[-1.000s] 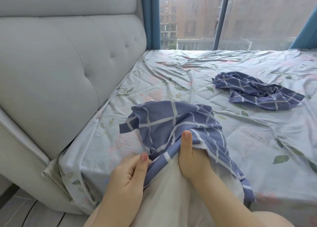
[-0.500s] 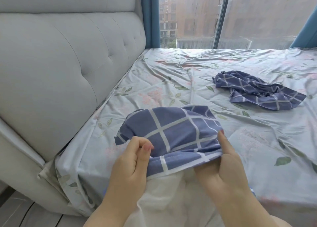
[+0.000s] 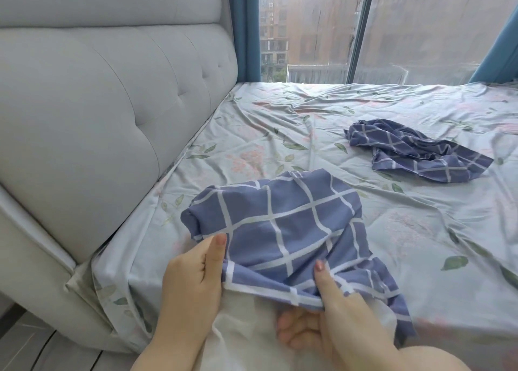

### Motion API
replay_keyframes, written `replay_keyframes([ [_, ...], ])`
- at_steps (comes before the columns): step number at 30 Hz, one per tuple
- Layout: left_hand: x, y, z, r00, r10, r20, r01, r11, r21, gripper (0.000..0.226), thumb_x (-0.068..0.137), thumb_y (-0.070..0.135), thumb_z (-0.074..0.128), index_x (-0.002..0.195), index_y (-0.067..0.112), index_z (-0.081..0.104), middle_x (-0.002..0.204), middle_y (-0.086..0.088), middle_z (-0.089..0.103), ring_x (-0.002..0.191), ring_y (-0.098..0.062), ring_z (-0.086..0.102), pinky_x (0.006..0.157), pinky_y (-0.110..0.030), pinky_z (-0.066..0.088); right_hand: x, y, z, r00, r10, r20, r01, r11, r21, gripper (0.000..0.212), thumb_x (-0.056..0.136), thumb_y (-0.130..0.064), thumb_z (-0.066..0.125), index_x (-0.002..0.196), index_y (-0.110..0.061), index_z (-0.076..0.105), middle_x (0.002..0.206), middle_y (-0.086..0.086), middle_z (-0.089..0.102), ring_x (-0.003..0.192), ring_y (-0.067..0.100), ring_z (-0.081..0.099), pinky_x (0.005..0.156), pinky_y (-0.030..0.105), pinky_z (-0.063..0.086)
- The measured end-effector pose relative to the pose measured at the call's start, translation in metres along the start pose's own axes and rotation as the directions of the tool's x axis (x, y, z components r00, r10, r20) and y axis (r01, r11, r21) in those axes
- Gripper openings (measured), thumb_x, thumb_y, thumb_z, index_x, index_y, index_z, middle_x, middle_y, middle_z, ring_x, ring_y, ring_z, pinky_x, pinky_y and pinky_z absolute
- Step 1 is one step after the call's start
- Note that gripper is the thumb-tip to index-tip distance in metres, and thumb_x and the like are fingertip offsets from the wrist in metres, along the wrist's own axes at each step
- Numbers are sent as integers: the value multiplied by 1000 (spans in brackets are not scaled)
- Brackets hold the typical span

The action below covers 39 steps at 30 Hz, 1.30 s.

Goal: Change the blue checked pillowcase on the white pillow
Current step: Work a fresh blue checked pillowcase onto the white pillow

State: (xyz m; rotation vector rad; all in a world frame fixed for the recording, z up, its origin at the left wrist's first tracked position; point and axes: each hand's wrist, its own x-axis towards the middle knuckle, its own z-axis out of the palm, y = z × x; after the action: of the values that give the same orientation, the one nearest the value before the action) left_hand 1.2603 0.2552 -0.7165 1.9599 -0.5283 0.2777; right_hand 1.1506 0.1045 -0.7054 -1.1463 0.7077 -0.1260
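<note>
A blue checked pillowcase (image 3: 283, 224) covers the far end of a white pillow (image 3: 246, 334) that lies over the near edge of the bed. My left hand (image 3: 193, 281) pinches the pillowcase's open hem at its left side, thumb on top. My right hand (image 3: 325, 317) grips the hem at the right, thumb over the cloth and fingers curled under it against the pillow. A second blue checked pillowcase (image 3: 414, 151) lies crumpled on the bed further right.
The bed carries a pale floral sheet (image 3: 280, 135), wrinkled. A grey padded headboard (image 3: 98, 104) runs along the left. Behind the bed stand a large window (image 3: 364, 25) and blue curtains (image 3: 244, 28). Grey floor shows at the lower left.
The pillowcase has been drawn further over the pillow and towards me, and it lies flatter. Both hands have shifted their hold along the hem, the right one now with fingers underneath.
</note>
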Motion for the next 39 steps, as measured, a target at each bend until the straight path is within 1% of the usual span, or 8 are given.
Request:
replay_keyframes([
  [4,-2,3,-4,991,-100,85,96,994,43,54,88,59,31,50,21,31,41,6,39,45,-12,39,48,-27,29,-13,1,-17,975,-202,-89,153,910,-386,48,88,-23,69,41,-20,59,38,-11,52,41,-9,50,51,4,39],
  [9,-13,2,-5,981,14,196,-65,963,260,45,93,60,29,65,25,38,55,9,51,57,-15,49,48,-27,33,-7,-17,-47,926,-365,-97,140,571,-809,65,82,-47,71,42,-13,32,32,-3,45,38,10,45,53,29,43],
  [14,-7,23,-1,961,191,199,-271,786,556,31,85,49,43,60,31,42,66,12,42,63,-15,46,57,-33,38,32,-36,-77,602,-730,-325,333,599,-728,22,86,-30,73,82,-13,60,76,0,65,73,21,62,70,39,48],
  [20,34,84,47,822,-50,568,-226,886,406,29,96,57,45,103,34,62,110,14,52,113,-10,45,101,-37,36,102,-38,-68,863,-475,-173,305,762,-571,40,103,-39,42,139,-23,48,137,3,54,129,23,48,107,35,35],
  [24,66,78,100,700,-171,694,-323,790,521,45,96,59,41,134,34,47,142,4,41,136,-23,31,114,-54,20,122,-31,-66,863,-473,-177,244,697,-674,21,104,-29,40,110,-16,55,109,12,60,115,32,51,91,37,39],
  [28,67,39,126,861,-14,508,-249,859,446,45,97,61,36,137,42,46,144,15,40,135,-15,32,114,-50,22,108,-34,-69,865,-482,-139,304,724,-619,23,100,-36,51,96,-13,49,88,4,64,83,19,61,72,31,48],
  [33,62,18,124,891,238,386,-338,916,215,51,83,70,36,118,48,66,136,19,54,128,-9,44,106,-47,33,83,-32,-76,778,-629,10,435,526,-731,23,99,-26,55,80,-14,48,63,-8,56,60,7,53,57,20,39],
  [39,67,28,102,858,331,393,-250,937,-244,8,86,28,74,88,26,81,111,21,68,115,-3,56,90,-19,45,53,-38,-75,738,-671,65,573,574,-585,35,95,-26,62,70,-7,48,55,13,42,53,12,39,52,28,31],
])
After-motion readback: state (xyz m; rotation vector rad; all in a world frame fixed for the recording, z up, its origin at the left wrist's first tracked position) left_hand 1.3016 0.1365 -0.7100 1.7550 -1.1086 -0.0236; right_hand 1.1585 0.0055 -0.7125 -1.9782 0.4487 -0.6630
